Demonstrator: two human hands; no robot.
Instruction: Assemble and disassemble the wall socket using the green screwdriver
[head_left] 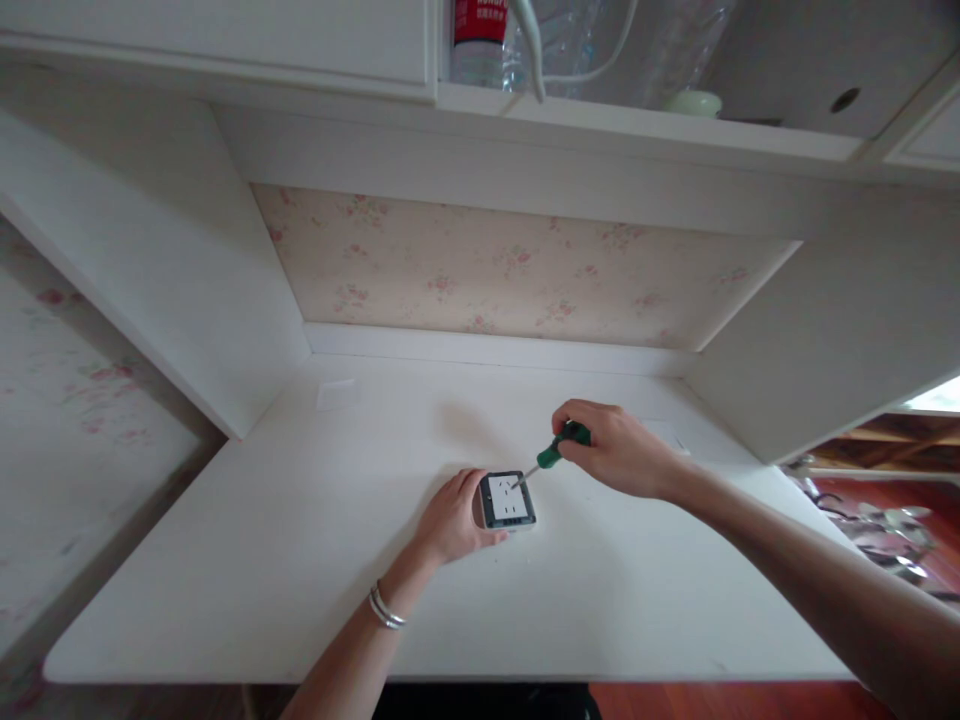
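A square wall socket (508, 499) with a white slotted face and a dark frame rests on the white desk, near its middle. My left hand (453, 515) grips the socket from its left side, fingers at the top edge and thumb along the bottom. Wrapped around the green handle of a screwdriver (550, 456) is my right hand (609, 445), up and to the right of the socket. The screwdriver slants down to the left, its tip at the upper right part of the socket's face. Whether the tip touches a screw is too small to tell.
The white desk (247, 580) runs between side panels, with a floral back wall (480, 265) behind. An overhead shelf holds plastic bottles (480, 45), a white cable (531, 45) and a pale green lid-like object (694, 103). Clutter (892, 540) stands beyond the desk's right side.
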